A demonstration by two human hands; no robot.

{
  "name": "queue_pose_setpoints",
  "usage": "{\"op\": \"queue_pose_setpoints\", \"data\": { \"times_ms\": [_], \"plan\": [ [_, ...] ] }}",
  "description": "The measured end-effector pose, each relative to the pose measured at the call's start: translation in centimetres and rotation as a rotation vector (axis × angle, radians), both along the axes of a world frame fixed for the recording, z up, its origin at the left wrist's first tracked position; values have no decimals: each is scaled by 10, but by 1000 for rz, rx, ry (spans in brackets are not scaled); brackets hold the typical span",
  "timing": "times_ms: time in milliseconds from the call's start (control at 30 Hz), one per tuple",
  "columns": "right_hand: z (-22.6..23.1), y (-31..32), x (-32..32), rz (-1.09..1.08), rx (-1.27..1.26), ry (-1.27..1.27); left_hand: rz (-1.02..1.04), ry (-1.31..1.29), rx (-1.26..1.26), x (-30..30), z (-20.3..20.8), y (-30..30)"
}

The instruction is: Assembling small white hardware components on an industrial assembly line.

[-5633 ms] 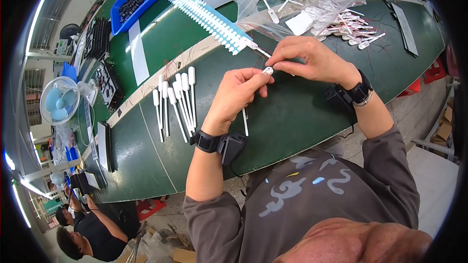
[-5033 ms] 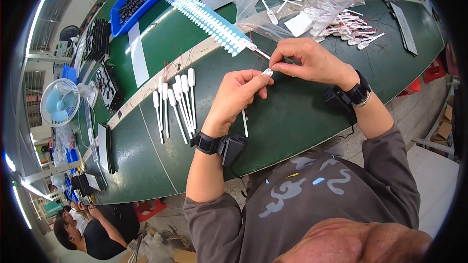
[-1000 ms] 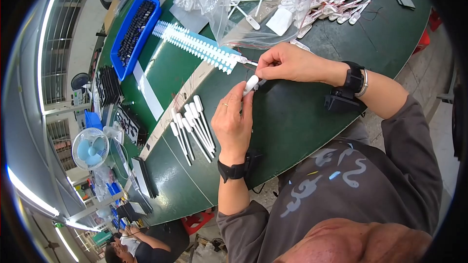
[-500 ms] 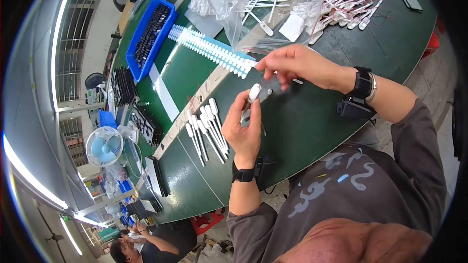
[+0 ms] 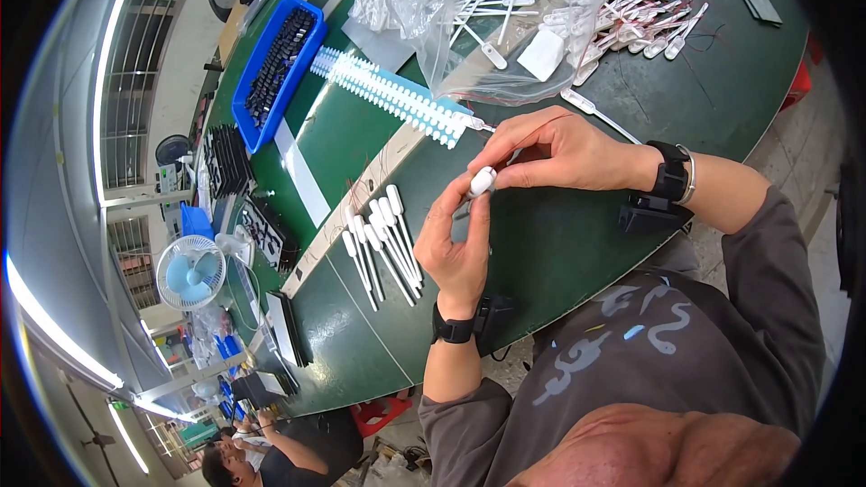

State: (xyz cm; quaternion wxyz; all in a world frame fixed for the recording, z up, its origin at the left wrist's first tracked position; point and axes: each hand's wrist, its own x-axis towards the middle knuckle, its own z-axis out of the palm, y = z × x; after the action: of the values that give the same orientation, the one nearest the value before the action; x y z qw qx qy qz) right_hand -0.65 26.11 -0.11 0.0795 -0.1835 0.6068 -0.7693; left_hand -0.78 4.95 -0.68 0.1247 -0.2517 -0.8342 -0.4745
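A small white oval plastic piece (image 5: 483,180) is pinched upright between the thumb and fingers of my left hand (image 5: 456,239). My right hand (image 5: 564,151) comes in from the right, its thumb and forefinger closed together at the side of the same piece. Anything thin between those fingertips is too small to make out. Just beyond the hands ends a strip of white tabs on blue backing (image 5: 406,99). White paddle-headed sticks (image 5: 386,234) lie side by side left of my left hand. One more white stick (image 5: 600,114) lies behind my right hand.
A clear plastic bag (image 5: 442,45) lies at the back, with a heap of white sticks with red wires (image 5: 645,22) beside it. A blue bin (image 5: 248,117) of black parts stands far left. A fan (image 5: 191,272) and a seated co-worker (image 5: 298,451) are at the left.
My right hand has come down to the white piece and closed its fingers against it. My left hand has shifted slightly right, the piece tilting with it.
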Motion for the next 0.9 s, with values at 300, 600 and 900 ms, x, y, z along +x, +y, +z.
{"op": "queue_pose_setpoints", "data": {
  "times_ms": [300,600,900],
  "plan": [
    [-2,0,3,-34,27,21,0,22,17,2,-2,1],
    [-12,-18,14,-134,-160,-78,74,491,-196,1,-1,8],
    [-3,-6,7,-126,163,279,-30,301,-91,2,8,1]
  ]
}}
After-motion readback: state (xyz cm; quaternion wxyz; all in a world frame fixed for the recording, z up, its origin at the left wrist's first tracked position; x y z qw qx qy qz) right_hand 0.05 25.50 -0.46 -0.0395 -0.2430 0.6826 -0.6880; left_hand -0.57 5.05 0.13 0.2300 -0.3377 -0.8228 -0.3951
